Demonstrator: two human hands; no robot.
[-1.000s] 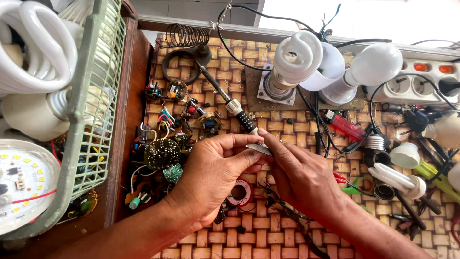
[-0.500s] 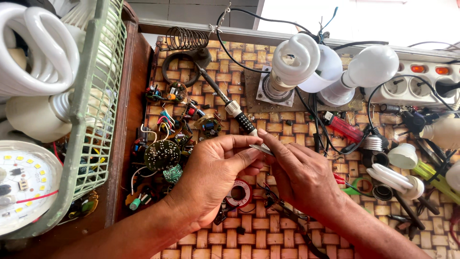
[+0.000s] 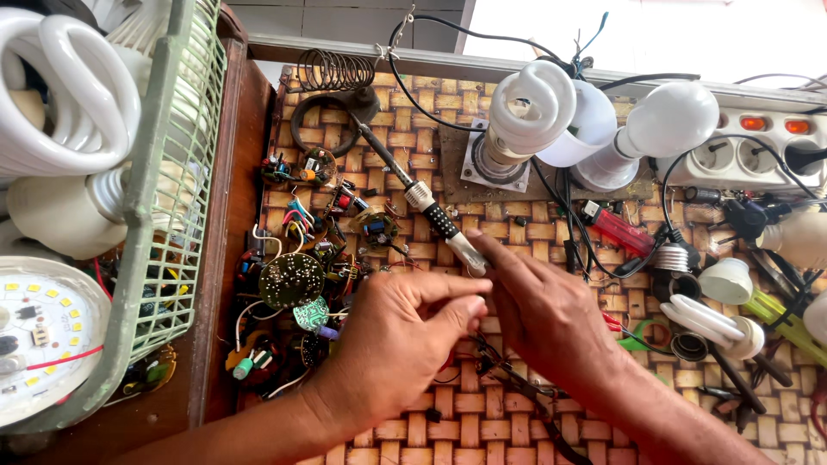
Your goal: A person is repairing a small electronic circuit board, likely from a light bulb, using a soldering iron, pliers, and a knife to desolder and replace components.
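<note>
1. Left hand (image 3: 405,336) and right hand (image 3: 543,306) meet fingertip to fingertip over the middle of the desk (image 3: 534,430). Thumb and forefinger of each hand are closed in a pinch on something small between them; it is hidden by the fingers, so what it is cannot be told.
2. The pinch sits just below the pale handle end of the soldering iron (image 3: 413,194), which lies diagonally on the mat, its tip toward the coiled wire stand (image 3: 332,73). Neither hand holds the iron.
3. Progress, as judged: work is at a fine handling stage. No bulb on the desk looks reassembled in hand, and loose boards remain spread out.
4. Left of the hands: a round green circuit board (image 3: 291,280) among a heap of small boards, coloured wires and components.
5. Behind: a spiral lamp (image 3: 530,108) upright in a socket, a white round bulb (image 3: 668,120) lying beside it, a white power strip (image 3: 758,155) with orange switches.
6. Right: a red lighter-like thing (image 3: 616,228), loose lamp caps and tubes.
7. Surface: woven mat over a wooden top. Far left, a green wire basket (image 3: 172,198) of spent lamps, and an LED disc (image 3: 43,336). Bright daylight from top right.
</note>
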